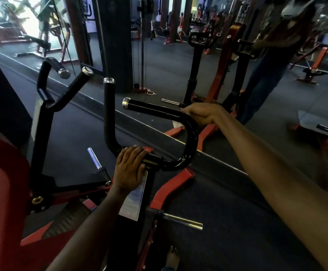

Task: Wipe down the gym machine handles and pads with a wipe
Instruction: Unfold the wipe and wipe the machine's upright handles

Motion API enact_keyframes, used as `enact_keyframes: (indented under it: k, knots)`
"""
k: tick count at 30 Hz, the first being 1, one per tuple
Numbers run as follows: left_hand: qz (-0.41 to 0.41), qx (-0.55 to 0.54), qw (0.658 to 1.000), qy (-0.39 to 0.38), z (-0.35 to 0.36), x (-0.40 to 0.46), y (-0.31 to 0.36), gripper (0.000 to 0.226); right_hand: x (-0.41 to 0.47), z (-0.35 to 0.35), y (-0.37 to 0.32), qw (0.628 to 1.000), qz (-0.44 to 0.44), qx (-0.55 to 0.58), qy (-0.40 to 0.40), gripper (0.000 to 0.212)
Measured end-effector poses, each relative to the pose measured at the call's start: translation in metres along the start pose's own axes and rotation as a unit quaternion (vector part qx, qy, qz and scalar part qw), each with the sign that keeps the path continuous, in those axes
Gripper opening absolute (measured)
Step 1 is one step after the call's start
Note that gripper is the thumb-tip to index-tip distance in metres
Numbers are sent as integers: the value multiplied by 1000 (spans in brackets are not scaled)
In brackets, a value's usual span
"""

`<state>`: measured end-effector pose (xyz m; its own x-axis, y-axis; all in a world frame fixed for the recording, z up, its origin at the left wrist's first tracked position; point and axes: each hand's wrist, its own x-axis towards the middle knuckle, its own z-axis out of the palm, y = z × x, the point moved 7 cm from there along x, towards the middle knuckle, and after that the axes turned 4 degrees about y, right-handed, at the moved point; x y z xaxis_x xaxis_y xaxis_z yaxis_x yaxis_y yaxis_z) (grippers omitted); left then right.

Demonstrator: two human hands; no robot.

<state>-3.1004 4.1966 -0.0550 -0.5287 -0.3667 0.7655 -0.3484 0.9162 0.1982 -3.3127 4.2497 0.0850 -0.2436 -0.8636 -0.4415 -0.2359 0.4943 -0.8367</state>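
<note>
Wipe (177, 124) sits under the right hand (200, 115), pressed on the far bend of the black handle (192, 137); only a pale corner shows below the fingers, rest hidden; right hand is curled round the bar with the wipe pinched against it; left hand (128, 169) lies on the handle's base near the red bracket (148, 149), fingers fairly straight and spread over the top, thumb side against the post (139, 202); it looks to be bracing, not gripping; handle runs from the chrome cap (126, 103) round the U-bend down to the left hand; an upright grip (108, 112) rises just beside it; a second handle (61, 90) stands further left, apart from both hands; a white label (133, 200) sits on the post below the left hand; chrome pegs (182, 222) stick out low down; mirror (237, 55) ahead reflects the machine and the person; red pad (0, 173) at far left edge, untouched now.

Judgement: mid-wipe on this one handle; straight run to the cap, upright grip, second handle and pads likely still to do.

Risks: wipe is bunched small, so it may slip out on the glossy bend and drop to the floor; grip covers one side only, so the bar's underside could be missed; handle may pivot if the left hand eases off; forearm reach passes close above the peg.
</note>
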Motion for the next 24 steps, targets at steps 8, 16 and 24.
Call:
enact_keyframes:
  k: [8,16,24]
  knots:
    - [-2,8,1000,7,-7,3,8,51,-23,13,69,961,-89,255,60,33]
    - [9,8,1000,17,-6,4,7,44,-74,-21,-2,821,-297,-144,466,26]
    - [23,1,999,42,-9,4,8,43,-60,45,73,712,-334,-485,382,57]
